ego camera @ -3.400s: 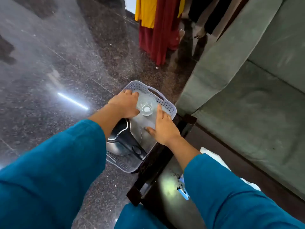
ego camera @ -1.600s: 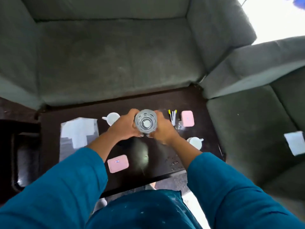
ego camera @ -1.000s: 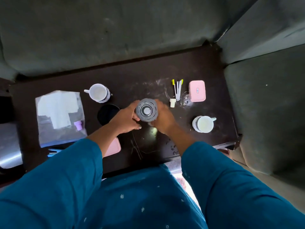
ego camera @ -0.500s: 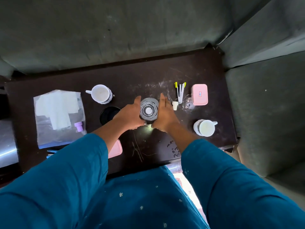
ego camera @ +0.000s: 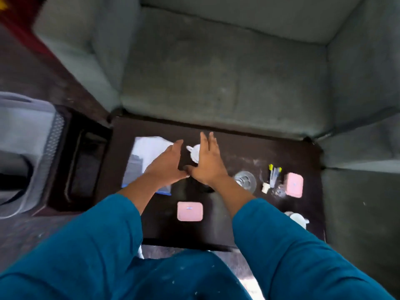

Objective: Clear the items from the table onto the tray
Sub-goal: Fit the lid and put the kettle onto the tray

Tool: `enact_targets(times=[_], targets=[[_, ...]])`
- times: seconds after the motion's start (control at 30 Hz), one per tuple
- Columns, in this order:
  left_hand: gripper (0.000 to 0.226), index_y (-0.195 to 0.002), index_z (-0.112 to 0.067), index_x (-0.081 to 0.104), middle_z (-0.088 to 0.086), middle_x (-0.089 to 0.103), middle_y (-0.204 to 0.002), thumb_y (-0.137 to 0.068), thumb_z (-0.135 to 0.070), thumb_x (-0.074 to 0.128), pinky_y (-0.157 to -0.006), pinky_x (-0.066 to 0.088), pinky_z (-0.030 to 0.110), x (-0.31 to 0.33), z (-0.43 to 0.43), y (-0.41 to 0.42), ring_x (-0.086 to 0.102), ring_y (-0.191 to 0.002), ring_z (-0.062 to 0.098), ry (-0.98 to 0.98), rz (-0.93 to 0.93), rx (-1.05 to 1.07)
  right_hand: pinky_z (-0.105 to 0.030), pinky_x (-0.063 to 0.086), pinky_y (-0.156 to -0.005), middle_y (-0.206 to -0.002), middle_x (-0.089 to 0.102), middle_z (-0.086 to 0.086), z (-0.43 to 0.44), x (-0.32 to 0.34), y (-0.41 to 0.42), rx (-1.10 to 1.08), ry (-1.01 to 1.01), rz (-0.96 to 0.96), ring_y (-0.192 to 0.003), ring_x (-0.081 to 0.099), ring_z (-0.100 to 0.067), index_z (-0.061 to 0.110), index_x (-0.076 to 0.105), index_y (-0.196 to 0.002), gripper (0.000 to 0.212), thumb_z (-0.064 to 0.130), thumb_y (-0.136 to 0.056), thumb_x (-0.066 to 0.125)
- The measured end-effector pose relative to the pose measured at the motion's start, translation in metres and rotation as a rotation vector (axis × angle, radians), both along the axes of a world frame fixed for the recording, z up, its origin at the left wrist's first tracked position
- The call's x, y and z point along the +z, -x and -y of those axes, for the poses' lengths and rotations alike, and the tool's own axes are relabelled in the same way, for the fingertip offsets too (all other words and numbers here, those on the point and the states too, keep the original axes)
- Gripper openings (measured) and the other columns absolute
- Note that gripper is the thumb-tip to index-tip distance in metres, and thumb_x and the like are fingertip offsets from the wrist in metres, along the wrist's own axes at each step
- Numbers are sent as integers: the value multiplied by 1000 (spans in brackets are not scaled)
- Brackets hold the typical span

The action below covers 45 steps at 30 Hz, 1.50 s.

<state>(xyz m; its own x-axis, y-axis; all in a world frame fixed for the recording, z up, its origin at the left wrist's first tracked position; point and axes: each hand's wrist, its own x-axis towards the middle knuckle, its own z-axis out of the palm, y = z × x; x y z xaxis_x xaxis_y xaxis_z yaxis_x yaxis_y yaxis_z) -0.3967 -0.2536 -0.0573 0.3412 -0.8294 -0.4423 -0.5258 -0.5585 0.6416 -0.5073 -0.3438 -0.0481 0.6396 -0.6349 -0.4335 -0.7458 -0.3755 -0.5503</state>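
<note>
You face: grey-green sofa (ego camera: 216, 79) wrapping the far and right sides | dark wooden worktop (ego camera: 238, 148) below you | dark speckled floor (ego camera: 26, 234) on your left

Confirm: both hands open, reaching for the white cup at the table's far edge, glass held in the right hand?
Not quite. The head view shows the glass standing on the table, free of the right hand. The rest holds: left hand and right hand are both open, either side of the white cup near the far edge.
</note>
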Motion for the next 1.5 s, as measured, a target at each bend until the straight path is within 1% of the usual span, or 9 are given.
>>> enact_targets(times=[0.37, 0.47, 0.57, 0.67, 0.83, 0.97, 1.07, 1.2, 1.5], targets=[[74, -141, -6, 26, 18, 42, -137, -78, -16, 63, -103, 39, 43, 67, -205, -176, 42, -127, 34, 43, 324, 486, -44, 26, -111, -152, 17, -18, -172, 52, -227, 477, -8, 106, -139, 18, -36, 11, 19, -144, 71, 38, -88, 55], [56, -125, 2, 47, 22, 57, -112, -71, -7, 55, -91, 41, 41, 81, -258, -201, 55, -101, 42, 95, 622, 479, -40, 29, -109, -144, 31, -17, -222, 55, -269, 544, -51, 166, -132, 31, -34, 9, 28, -140, 68, 40, -86, 57], [50, -108, 2, 57, 21, 61, -93, -65, -20, 47, -76, 45, 41, 87, -299, -223, 58, -80, 38, 106, 852, 494, -38, 35, -104, -135, 43, -14, -260, 53, -300, 461, -150, 229, -125, 41, -30, 11, 37, -134, 68, 42, -80, 65], [57, -112, 1, 54, 23, 56, -107, -61, -24, 46, -88, 39, 42, 78, -335, -242, 53, -94, 41, 64, 757, 677, -40, 42, -99, -126, 53, -9, -290, 44, -322, 466, -202, 188, -117, 50, -26, 16, 42, -128, 68, 45, -73, 70], [73, -130, -5, 34, 18, 37, -133, -63, -8, 62, -108, 28, 42, 49, -369, -265, 33, -125, 38, 117, 394, 919, -31, 44, -75, -103, 58, -3, -310, 25, -341, 390, -175, 138, -93, 58, -24, 19, 44, -106, 48, 41, -73, 71], [106, -145, -14, 10, 11, 28, -146, -58, -5, 70, -113, 27, 46, 27, -377, -278, 28, -136, 30, 182, 49, 911, -29, 39, -66, -90, 53, -1, -310, 15, -346, 363, -183, -17, -78, 52, -22, 20, 36, -94, 54, 36, -65, 78], [117, -145, -18, 9, 10, 34, -144, -53, -10, 80, -110, 33, 47, 16, -374, -285, 33, -134, 27, 197, -93, 989, -26, 39, -59, -86, 55, -2, -311, 10, -350, 308, -181, -44, -76, 54, -23, 18, 42, -88, 45, 29, -62, 78], [117, -144, -17, 16, 8, 37, -144, -51, -13, 86, -111, 32, 46, 9, -370, -294, 35, -135, 25, 198, -67, 1029, -23, 32, -44, -71, 50, 3, -313, 7, -347, 286, -211, 13, -68, 51, -21, 22, 38, -76, 37, 9, -61, 69], [114, -137, -38, 19, 3, 40, -138, -47, -34, 89, -109, 36, 44, 34, -375, -294, 41, -128, 22, 290, 88, 961, -31, 41, -55, -78, 51, -4, -305, 27, -335, 216, -238, 134, -71, 49, -23, 21, 38, -80, 35, 0, -63, 61]])
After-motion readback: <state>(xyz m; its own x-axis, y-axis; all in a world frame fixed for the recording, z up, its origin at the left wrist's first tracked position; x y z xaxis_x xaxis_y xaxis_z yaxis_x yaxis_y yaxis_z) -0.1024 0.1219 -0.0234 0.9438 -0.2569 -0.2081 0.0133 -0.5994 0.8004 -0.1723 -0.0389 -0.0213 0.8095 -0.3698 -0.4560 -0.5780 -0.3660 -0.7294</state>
